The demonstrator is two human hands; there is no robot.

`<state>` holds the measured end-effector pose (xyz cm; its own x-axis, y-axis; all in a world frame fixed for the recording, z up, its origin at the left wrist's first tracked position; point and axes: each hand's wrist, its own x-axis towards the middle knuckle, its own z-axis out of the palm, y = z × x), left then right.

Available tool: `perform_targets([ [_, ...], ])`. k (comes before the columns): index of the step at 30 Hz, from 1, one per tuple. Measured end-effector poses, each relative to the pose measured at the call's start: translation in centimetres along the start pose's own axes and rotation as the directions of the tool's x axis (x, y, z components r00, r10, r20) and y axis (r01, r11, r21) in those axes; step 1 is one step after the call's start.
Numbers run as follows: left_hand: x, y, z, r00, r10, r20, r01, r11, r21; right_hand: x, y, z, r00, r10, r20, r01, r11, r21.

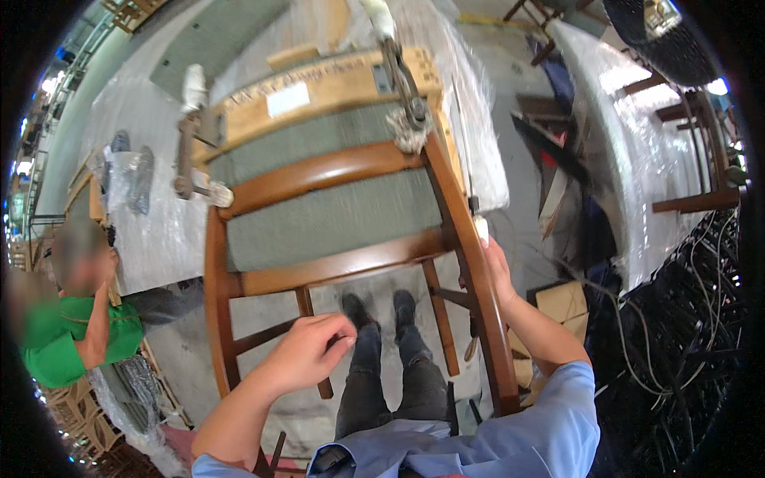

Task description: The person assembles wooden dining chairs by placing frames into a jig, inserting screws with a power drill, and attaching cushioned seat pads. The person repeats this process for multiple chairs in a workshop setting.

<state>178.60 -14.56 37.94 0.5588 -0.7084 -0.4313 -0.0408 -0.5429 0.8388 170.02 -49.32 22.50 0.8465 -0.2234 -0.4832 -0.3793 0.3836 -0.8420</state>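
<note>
The person's dark trousers and blue shirt sleeve are nearest, below the brown wooden chair. The left hand appears over the lower opening of the chair, between its two long side posts; the fingers are curled into a narrow, loose fist, and whether anything is inside cannot be told. The right hand is at the outer side of the chair's right post, just beside it, fingers partly hidden; a small white piece shows at its fingertips, but how firmly it is gripped cannot be told. The chair thus lies between the hands and ahead of them. At the far corners of the chair are a left clamp and a right clamp. Beyond the chair's curved rail lies a pale wooden board with a white paper. Left of the chair is a co-worker in green.
</note>
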Motion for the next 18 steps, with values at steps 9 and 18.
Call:
perform_targets([
  [9,1.2,-0.6,1.3,0.994,-0.101,-0.05,0.095,0.988,-0.12,-1.5,1.7,-2.1,0.991,-0.072,-0.111,0.078,0.996,0.052],
  [18,0.8,-0.5,1.7,0.976,-0.199,-0.094,0.175,0.961,-0.215,-14.2,14.4,-10.2,0.911,0.178,-0.372,-0.216,0.974,-0.063],
])
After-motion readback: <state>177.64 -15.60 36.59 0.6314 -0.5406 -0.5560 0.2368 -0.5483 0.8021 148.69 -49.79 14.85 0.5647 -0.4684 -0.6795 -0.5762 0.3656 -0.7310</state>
